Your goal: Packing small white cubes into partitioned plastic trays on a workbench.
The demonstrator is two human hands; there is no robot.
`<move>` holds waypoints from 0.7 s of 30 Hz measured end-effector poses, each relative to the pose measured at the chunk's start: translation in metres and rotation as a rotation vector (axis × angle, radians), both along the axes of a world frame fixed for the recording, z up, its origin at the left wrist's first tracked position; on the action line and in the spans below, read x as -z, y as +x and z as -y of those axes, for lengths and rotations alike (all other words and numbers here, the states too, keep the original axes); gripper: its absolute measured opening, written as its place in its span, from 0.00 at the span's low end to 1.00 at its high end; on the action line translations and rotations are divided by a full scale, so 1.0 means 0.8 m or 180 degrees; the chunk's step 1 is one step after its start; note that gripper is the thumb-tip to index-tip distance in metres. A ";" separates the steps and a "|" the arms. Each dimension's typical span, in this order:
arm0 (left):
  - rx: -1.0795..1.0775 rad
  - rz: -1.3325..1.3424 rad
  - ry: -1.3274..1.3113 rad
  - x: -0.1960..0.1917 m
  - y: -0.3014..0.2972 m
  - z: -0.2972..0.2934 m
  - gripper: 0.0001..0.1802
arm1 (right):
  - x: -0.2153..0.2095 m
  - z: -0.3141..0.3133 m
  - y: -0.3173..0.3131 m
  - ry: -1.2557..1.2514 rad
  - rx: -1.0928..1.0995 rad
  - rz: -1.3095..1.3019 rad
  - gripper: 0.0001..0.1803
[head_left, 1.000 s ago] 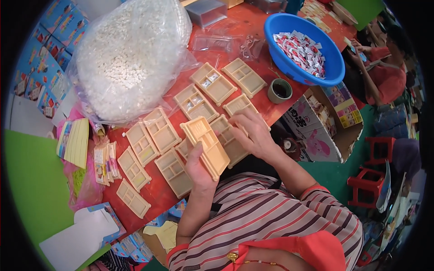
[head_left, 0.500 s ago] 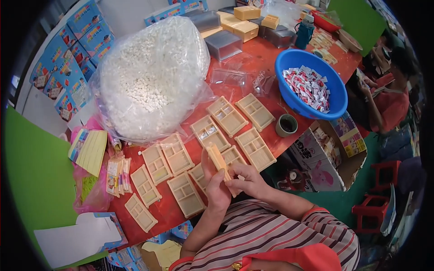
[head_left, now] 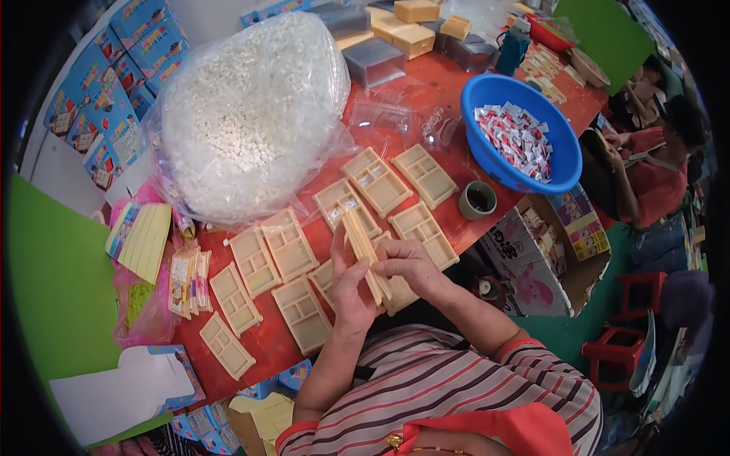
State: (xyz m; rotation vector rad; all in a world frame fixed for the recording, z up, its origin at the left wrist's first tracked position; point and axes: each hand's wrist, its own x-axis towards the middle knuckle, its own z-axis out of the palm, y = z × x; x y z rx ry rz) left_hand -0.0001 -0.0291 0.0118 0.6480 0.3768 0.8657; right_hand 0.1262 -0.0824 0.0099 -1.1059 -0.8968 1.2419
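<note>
head view, left hand (head_left: 353, 296) and right hand (head_left: 411, 267), fingers (head_left: 389, 266) of both grasping tilted beige tray (head_left: 359, 239), divided trays (head_left: 303, 313) around on tabletop (head_left: 427, 85), blue basin (head_left: 498, 166) far right

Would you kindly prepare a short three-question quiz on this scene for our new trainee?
1. True or false: the blue basin holds small packets.
2. What does the left hand hold?
A) A cup
B) Beige plasticware
C) A red stool
3. In the picture, on which side of the blue basin is the big clear bag?

Key: 1 true; 2 B; 3 left.
</note>
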 end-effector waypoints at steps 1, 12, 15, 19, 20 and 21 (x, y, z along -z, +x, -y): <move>0.0014 0.0031 -0.0093 -0.002 -0.001 -0.001 0.40 | 0.004 -0.002 0.002 -0.0005 0.0018 0.0070 0.10; 0.0016 0.0261 0.0183 -0.038 0.045 -0.075 0.40 | -0.076 -0.066 0.062 0.0358 0.0617 0.0691 0.08; 0.0037 0.0240 0.0042 -0.030 0.054 -0.095 0.39 | -0.102 -0.106 0.100 0.0594 0.1338 0.1760 0.08; -0.0087 0.0208 -0.0047 -0.018 0.057 -0.102 0.37 | -0.113 -0.161 0.134 0.0508 0.1689 0.2872 0.08; -0.0090 0.0226 -0.0047 -0.020 0.057 -0.102 0.37 | -0.107 -0.168 0.144 0.0515 0.1686 0.2889 0.08; -0.0151 0.0260 -0.0068 -0.022 0.055 -0.101 0.37 | -0.101 -0.172 0.154 0.0425 0.1366 0.2291 0.08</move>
